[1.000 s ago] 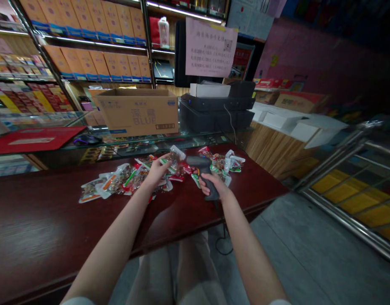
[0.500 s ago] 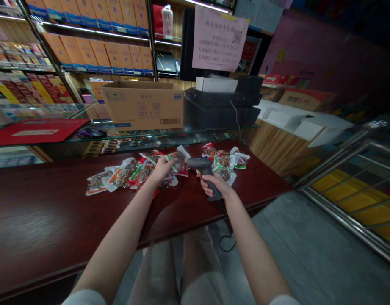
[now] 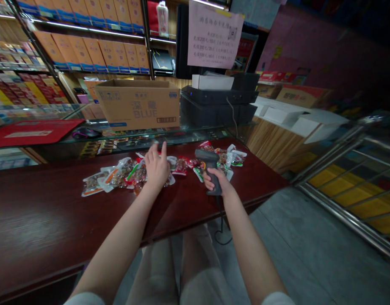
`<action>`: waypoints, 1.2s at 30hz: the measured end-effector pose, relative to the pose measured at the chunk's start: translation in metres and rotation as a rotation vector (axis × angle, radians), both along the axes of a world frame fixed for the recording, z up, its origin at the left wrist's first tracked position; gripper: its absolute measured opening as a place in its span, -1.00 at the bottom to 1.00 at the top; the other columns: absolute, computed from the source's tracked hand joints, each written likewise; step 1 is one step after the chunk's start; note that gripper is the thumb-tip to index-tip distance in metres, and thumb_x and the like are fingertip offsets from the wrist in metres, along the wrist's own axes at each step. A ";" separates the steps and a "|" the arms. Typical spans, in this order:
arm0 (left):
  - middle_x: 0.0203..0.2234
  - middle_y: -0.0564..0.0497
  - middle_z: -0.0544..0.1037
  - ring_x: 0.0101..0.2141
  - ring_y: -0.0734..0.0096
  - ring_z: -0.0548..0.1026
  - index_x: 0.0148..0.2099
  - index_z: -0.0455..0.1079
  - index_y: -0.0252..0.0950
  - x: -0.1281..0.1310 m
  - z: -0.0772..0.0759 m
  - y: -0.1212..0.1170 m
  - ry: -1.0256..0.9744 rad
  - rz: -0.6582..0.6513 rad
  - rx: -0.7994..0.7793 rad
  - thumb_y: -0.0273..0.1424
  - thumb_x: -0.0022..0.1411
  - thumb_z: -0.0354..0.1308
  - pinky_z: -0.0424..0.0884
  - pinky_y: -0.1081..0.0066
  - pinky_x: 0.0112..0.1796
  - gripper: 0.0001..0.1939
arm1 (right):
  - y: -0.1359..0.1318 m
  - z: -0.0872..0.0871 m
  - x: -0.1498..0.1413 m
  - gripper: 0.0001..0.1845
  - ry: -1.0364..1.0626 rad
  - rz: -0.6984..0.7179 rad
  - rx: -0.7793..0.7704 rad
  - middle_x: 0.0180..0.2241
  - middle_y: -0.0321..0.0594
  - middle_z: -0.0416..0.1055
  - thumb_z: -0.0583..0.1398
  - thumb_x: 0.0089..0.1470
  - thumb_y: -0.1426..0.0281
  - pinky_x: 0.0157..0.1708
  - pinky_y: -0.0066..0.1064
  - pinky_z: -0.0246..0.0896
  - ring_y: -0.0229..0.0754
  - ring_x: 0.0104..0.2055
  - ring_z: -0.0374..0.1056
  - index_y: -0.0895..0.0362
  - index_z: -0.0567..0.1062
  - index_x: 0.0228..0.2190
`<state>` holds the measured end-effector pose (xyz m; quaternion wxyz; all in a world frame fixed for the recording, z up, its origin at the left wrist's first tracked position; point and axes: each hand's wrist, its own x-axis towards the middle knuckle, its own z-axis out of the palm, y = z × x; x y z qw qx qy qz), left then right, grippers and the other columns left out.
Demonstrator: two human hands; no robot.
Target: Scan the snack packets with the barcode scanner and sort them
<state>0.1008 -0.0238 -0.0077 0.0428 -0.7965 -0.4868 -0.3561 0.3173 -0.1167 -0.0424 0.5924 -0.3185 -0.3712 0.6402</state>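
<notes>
My left hand (image 3: pixel 157 166) is over a pile of small clear snack packets (image 3: pixel 120 171) with red, green, orange and white edges. Its fingers are stretched out and apart, and it covers some of the packets. A blurred pale patch shows beyond the fingertips; I cannot tell what it is. My right hand (image 3: pixel 217 181) is wrapped round the handle of a dark grey barcode scanner (image 3: pixel 207 156), whose head points left. Behind the scanner lies a second group of similar packets (image 3: pixel 234 156). The scanner's cable (image 3: pixel 220 216) drops past the table edge.
The dark red wooden table (image 3: pixel 48 212) spans the front. Behind it, a glass counter holds an open cardboard box (image 3: pixel 137 106), a computer mouse (image 3: pixel 87 133), a red mat (image 3: pixel 32 132) and black equipment (image 3: pixel 217 106). A metal railing (image 3: pixel 344 203) stands at right.
My left hand held a packet in front of the scanner; it has moved left and its fingers have spread, with no packet visible in them. The scanner has shifted slightly right and up.
</notes>
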 end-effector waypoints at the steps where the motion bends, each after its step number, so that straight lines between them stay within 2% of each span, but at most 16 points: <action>1: 0.27 -0.32 0.21 0.29 -0.03 0.11 0.33 0.16 -0.37 0.002 -0.002 -0.002 0.062 -0.062 0.022 -0.49 0.23 -0.04 0.02 -0.02 0.23 -0.39 | 0.000 0.001 0.001 -0.66 0.013 -0.015 0.005 -0.65 -0.51 0.20 0.21 0.00 0.29 -0.81 -0.58 -0.13 -0.43 -0.79 -0.02 0.11 0.31 -0.17; 4: 0.26 -0.17 0.29 0.30 0.08 0.14 0.27 0.27 -0.22 0.010 -0.016 -0.003 0.263 -0.332 -0.064 -0.38 0.31 -0.04 -0.05 0.02 0.26 -0.51 | 0.000 0.000 0.003 -0.67 0.040 -0.034 0.019 -0.65 -0.51 0.21 0.22 -0.01 0.29 -0.81 -0.58 -0.12 -0.44 -0.78 -0.03 0.11 0.32 -0.19; 6: 0.24 -0.14 0.33 0.26 0.02 0.20 0.24 0.32 -0.16 0.014 -0.028 0.000 0.352 -0.389 -0.147 -0.26 0.32 0.00 -0.10 -0.05 0.26 -0.53 | 0.001 -0.001 0.004 -0.67 0.052 -0.042 0.022 -0.65 -0.51 0.21 0.23 -0.01 0.28 -0.80 -0.58 -0.11 -0.44 -0.78 -0.03 0.11 0.32 -0.19; 8: 0.22 -0.16 0.36 0.24 -0.05 0.24 0.24 0.33 -0.15 0.015 -0.037 0.003 0.393 -0.334 -0.185 -0.17 0.32 0.00 -0.14 -0.10 0.25 -0.51 | 0.002 -0.002 0.004 -0.65 0.058 -0.053 0.017 -0.65 -0.51 0.20 0.23 -0.01 0.27 -0.80 -0.59 -0.12 -0.45 -0.78 -0.03 0.11 0.33 -0.19; 10: 0.17 -0.19 0.41 0.24 -0.09 0.23 0.22 0.35 -0.17 0.013 -0.039 0.004 0.416 -0.255 -0.202 -0.12 0.32 -0.01 -0.16 -0.12 0.24 -0.50 | 0.002 -0.001 0.005 -0.65 0.059 -0.052 0.008 -0.65 -0.51 0.20 0.24 -0.02 0.26 -0.81 -0.58 -0.12 -0.44 -0.78 -0.03 0.11 0.33 -0.19; 13: 0.10 -0.22 0.48 0.21 -0.15 0.25 0.18 0.39 -0.18 0.006 -0.030 0.002 0.461 -0.153 -0.250 -0.10 0.32 -0.03 -0.18 -0.21 0.21 -0.51 | 0.000 0.001 0.007 -0.67 0.067 -0.044 0.002 -0.65 -0.51 0.21 0.25 -0.03 0.26 -0.80 -0.58 -0.08 -0.43 -0.77 0.00 0.11 0.33 -0.23; 18: 0.04 -0.24 0.51 0.10 -0.22 0.37 0.14 0.41 -0.19 -0.001 -0.011 -0.006 0.588 0.009 -0.340 -0.05 0.35 -0.13 -0.06 -0.32 0.13 -0.48 | -0.001 0.002 0.012 -0.74 0.126 -0.084 0.030 -0.65 -0.50 0.20 0.26 -0.03 0.27 -0.80 -0.58 -0.05 -0.44 -0.77 -0.02 0.11 0.32 -0.35; 20: 0.03 -0.27 0.50 0.06 -0.24 0.39 0.15 0.40 -0.22 0.002 -0.009 -0.009 0.596 0.076 -0.337 -0.06 0.36 -0.14 -0.04 -0.34 0.11 -0.48 | 0.000 0.002 0.015 -0.74 0.156 -0.085 0.030 -0.66 -0.49 0.17 0.25 -0.02 0.26 -0.80 -0.57 -0.05 -0.45 -0.77 -0.03 0.11 0.27 -0.47; 22: 0.09 -0.33 0.43 0.12 -0.31 0.33 0.13 0.40 -0.27 0.011 -0.008 -0.009 0.577 0.129 -0.268 -0.07 0.35 -0.12 -0.06 -0.36 0.11 -0.47 | 0.001 0.002 0.017 -0.68 0.186 -0.082 0.030 -0.68 -0.47 0.14 0.24 -0.01 0.26 -0.80 -0.56 -0.04 -0.45 -0.77 -0.04 0.09 0.20 -0.55; 24: 0.16 -0.35 0.36 0.21 -0.30 0.21 0.10 0.41 -0.32 0.024 -0.008 -0.006 0.553 0.103 -0.169 -0.09 0.34 -0.08 -0.12 -0.32 0.16 -0.49 | 0.001 0.002 0.018 -0.69 0.218 -0.097 0.042 -0.67 -0.47 0.14 0.24 -0.01 0.27 -0.80 -0.56 -0.02 -0.44 -0.76 -0.04 0.09 0.21 -0.55; 26: 0.17 -0.33 0.35 0.24 -0.16 0.19 0.11 0.38 -0.34 0.042 -0.007 0.002 0.532 -0.021 -0.132 -0.13 0.34 -0.05 -0.13 -0.21 0.21 -0.52 | 0.000 0.003 0.018 -0.78 0.247 -0.122 0.059 -0.65 -0.48 0.16 0.22 0.01 0.29 -0.79 -0.57 -0.02 -0.44 -0.76 -0.03 0.10 0.28 -0.46; 29: 0.13 -0.28 0.41 0.15 0.02 0.34 0.19 0.27 -0.36 0.069 -0.007 0.019 0.503 -0.199 -0.272 -0.18 0.35 -0.04 0.11 0.00 0.18 -0.51 | -0.001 0.003 0.019 -0.81 0.266 -0.129 0.074 -0.64 -0.50 0.17 0.20 0.02 0.30 -0.79 -0.58 -0.03 -0.43 -0.76 -0.02 0.10 0.31 -0.34; 32: 0.08 -0.26 0.44 0.07 -0.01 0.40 0.17 0.30 -0.33 0.086 -0.013 0.034 0.511 -0.238 -0.410 -0.18 0.32 0.00 0.29 0.08 0.05 -0.53 | 0.000 0.002 0.019 -0.80 0.273 -0.128 0.075 -0.64 -0.49 0.19 0.21 0.02 0.30 -0.79 -0.57 -0.02 -0.43 -0.76 0.00 0.10 0.29 -0.35; 34: 0.03 -0.26 0.44 0.05 -0.07 0.40 0.10 0.35 -0.32 0.090 -0.018 0.038 0.509 -0.234 -0.421 -0.18 0.26 0.08 0.32 0.09 0.01 -0.55 | 0.002 0.001 0.019 -0.79 0.266 -0.133 0.064 -0.65 -0.48 0.19 0.22 0.01 0.29 -0.79 -0.57 -0.02 -0.42 -0.76 0.01 0.10 0.29 -0.35; 36: 0.00 -0.28 0.43 0.02 -0.03 0.41 0.07 0.36 -0.37 0.088 -0.022 0.040 0.457 -0.223 -0.400 -0.21 0.17 0.18 0.33 0.15 0.01 -0.52 | 0.003 0.000 0.017 -0.77 0.248 -0.142 0.052 -0.65 -0.48 0.20 0.23 -0.01 0.29 -0.79 -0.56 -0.01 -0.42 -0.76 0.03 0.10 0.30 -0.35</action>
